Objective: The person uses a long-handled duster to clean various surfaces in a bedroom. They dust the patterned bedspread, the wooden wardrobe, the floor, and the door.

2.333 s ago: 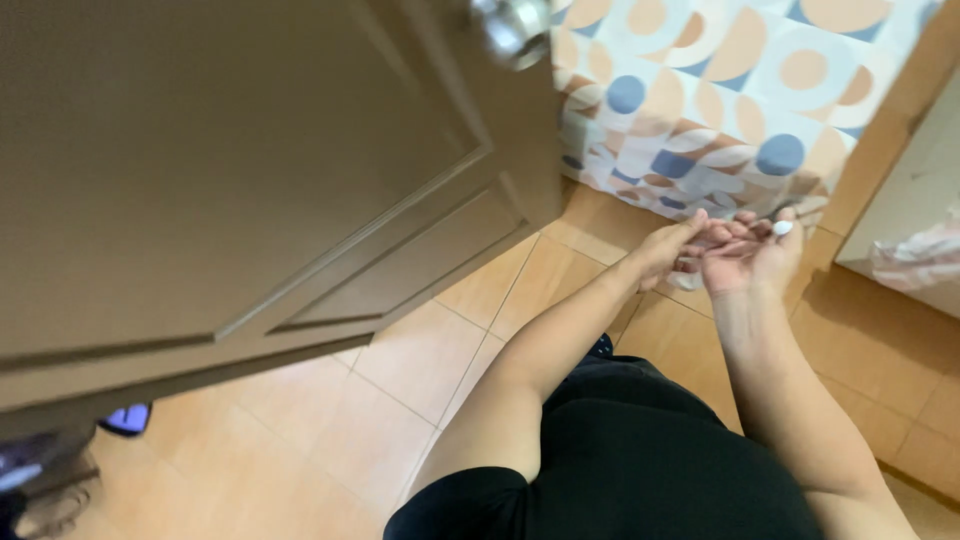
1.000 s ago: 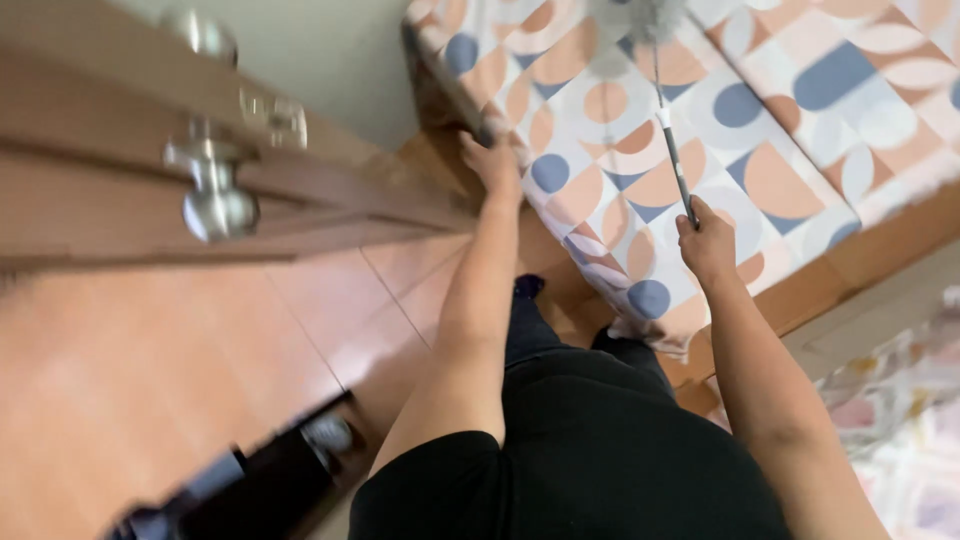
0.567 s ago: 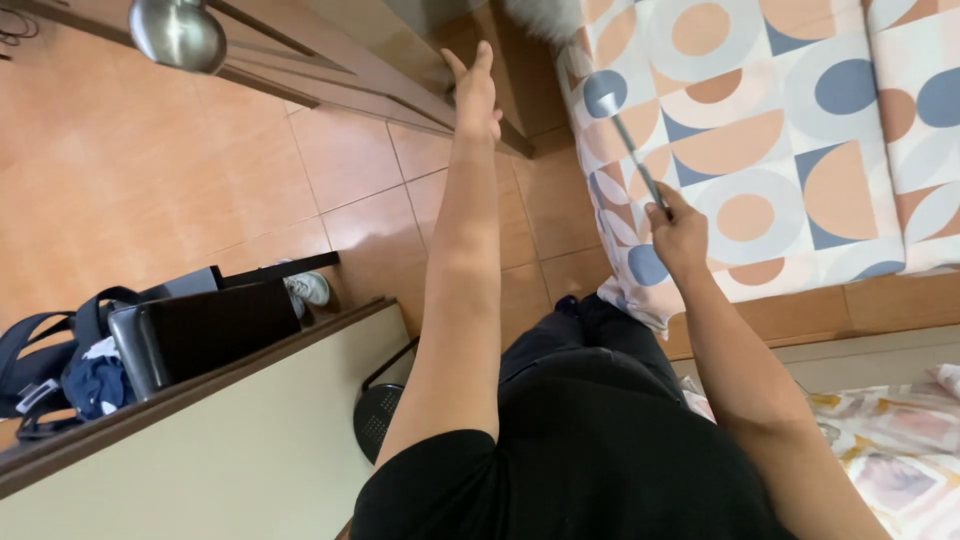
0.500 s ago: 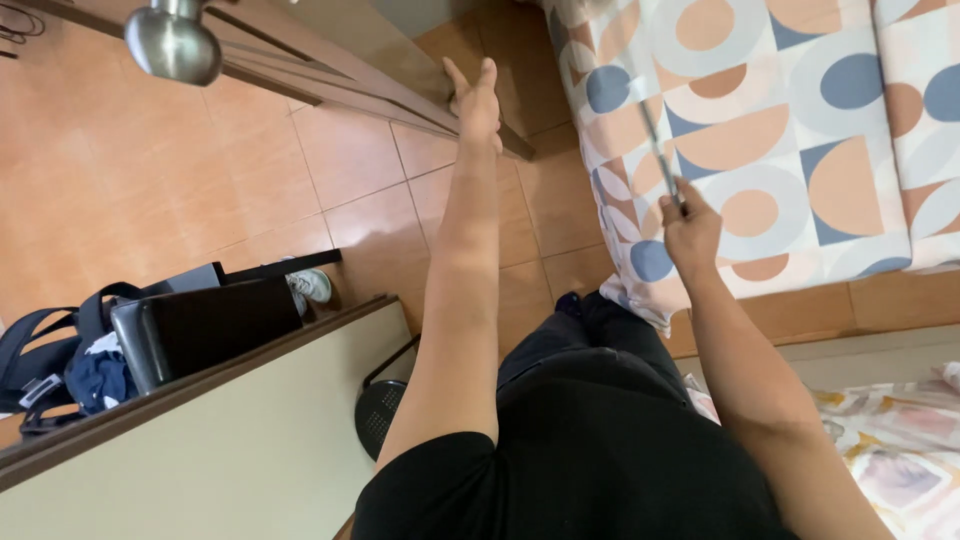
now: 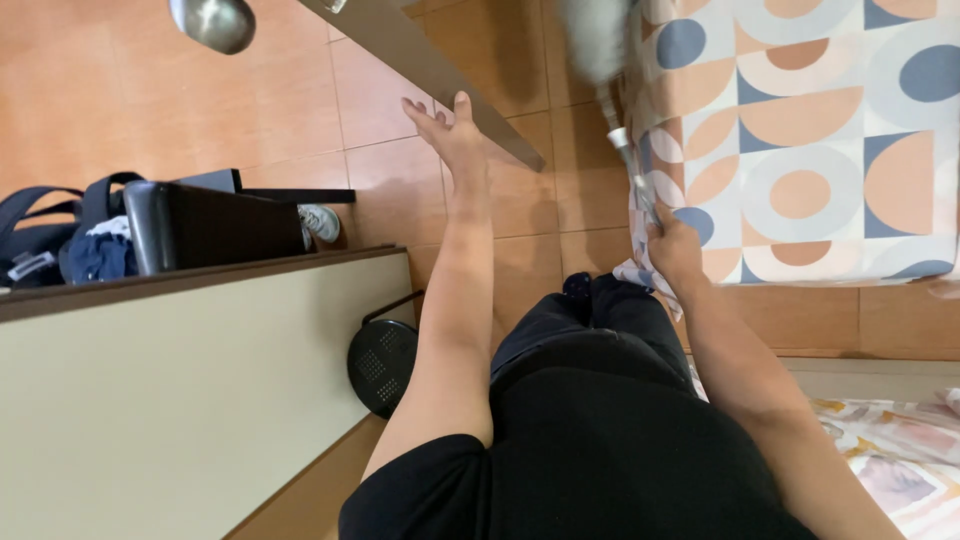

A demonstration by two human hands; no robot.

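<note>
1. Nearest the camera are the person's black top (image 5: 620, 450) and dark trousers (image 5: 590, 320), seen from above.
2. A pale panel with a brown edge (image 5: 170, 400) fills the lower left, and a round black perforated object (image 5: 383, 365) lies on the floor beside it.
3. At the lower right a cloth with a flowery print (image 5: 890, 460) shows at the frame's corner.
4. The right hand (image 5: 672, 245) is closed tight around the thin handle of a duster (image 5: 615, 100); the handle runs up and away from the fist, and its fluffy grey head is blurred at the top edge of the frame.
5. The duster lies along the left edge of a bed (image 5: 810, 150) covered in a sheet of orange, blue and cream circles and half-circles, and the fist sits at the sheet's lower corner.
6. The left hand (image 5: 450, 130) is stretched forward, fingers spread apart and holding nothing, its fingertips touching or just short of the edge of a brown door (image 5: 430, 60).
7. A round metal door knob (image 5: 212, 20) shows at the top left.
8. To the left, behind the panel, stands a black box-like case (image 5: 210, 225); what it holds cannot be seen.
9. Beside the case a dark backpack (image 5: 45, 230) slumps with blue and white cloth bunched at it, and a pale shoe (image 5: 320, 222) sits on the orange floor tiles (image 5: 120, 110).
</note>
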